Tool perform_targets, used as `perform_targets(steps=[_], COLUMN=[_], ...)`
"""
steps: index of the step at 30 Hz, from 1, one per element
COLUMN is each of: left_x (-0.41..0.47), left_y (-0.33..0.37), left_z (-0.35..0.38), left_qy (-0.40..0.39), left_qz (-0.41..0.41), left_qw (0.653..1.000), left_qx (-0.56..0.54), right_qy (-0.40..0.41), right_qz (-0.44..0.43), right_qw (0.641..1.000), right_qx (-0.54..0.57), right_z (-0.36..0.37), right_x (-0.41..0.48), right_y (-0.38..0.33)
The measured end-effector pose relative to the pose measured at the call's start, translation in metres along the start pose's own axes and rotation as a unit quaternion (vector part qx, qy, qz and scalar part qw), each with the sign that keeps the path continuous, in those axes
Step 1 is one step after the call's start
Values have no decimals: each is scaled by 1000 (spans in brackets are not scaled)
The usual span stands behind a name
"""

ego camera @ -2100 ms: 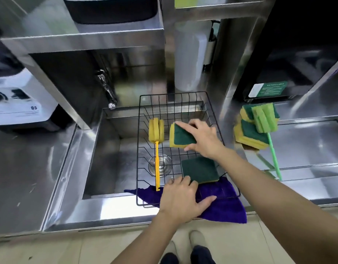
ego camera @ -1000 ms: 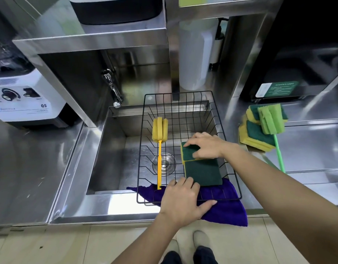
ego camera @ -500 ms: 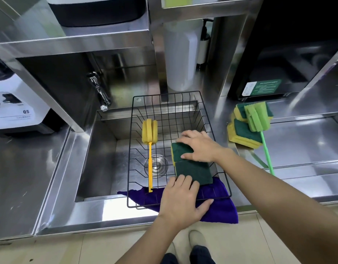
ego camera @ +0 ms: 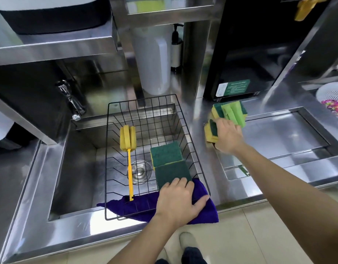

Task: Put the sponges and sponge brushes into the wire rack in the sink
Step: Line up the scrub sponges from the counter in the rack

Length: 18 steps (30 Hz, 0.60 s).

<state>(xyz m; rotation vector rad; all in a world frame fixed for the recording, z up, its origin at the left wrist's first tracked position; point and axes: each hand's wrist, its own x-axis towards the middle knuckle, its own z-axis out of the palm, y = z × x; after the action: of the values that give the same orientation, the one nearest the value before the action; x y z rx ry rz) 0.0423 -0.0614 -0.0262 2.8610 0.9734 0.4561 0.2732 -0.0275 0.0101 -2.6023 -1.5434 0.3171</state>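
Observation:
The black wire rack (ego camera: 111,159) sits in the steel sink (ego camera: 69,168). In it lie a yellow sponge brush (ego camera: 128,141) and two green-topped sponges, one at the back (ego camera: 165,153) and one at the front (ego camera: 172,173), overlapping. My left hand (ego camera: 178,202) rests flat on the rack's front rim, fingertips on the front sponge. My right hand (ego camera: 228,137) is on the counter right of the sink, on a yellow-green sponge (ego camera: 210,131). Behind it lie another sponge (ego camera: 217,109) and a green sponge brush (ego camera: 233,113). Whether the fingers have closed on the sponge is hidden.
A purple cloth (ego camera: 202,212) lies under the rack's front edge and hangs over the sink rim. The tap (ego camera: 72,101) is at the sink's back left. A white bottle (ego camera: 154,60) stands behind the rack. A white colander (ego camera: 334,100) is at far right.
My right hand let go of the second sponge in the rack and moved right to the sponge pile on the counter. My left hand stayed on the rack's front edge.

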Motion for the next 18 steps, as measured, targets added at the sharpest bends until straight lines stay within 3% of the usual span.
perform_targets(steps=[3,10,13,18], left_x=[0,-2,-3,-2], left_y=[0,-2,-4,-4], left_z=[0,-1,0,-1], left_qy=[1,3,5,6], left_qz=[-3,-5,1,3], left_qw=[1000,1000,1000,1000], left_qx=[1,1,3,6], right_qy=[-16,-49,-42,42], right_qz=[2,109,113,129], right_qw=[999,988,992,971], right_qx=[-40,-94,-33,197], right_z=[5,0,0,-10], right_x=[0,15,17,16], right_y=[1,9,16,10])
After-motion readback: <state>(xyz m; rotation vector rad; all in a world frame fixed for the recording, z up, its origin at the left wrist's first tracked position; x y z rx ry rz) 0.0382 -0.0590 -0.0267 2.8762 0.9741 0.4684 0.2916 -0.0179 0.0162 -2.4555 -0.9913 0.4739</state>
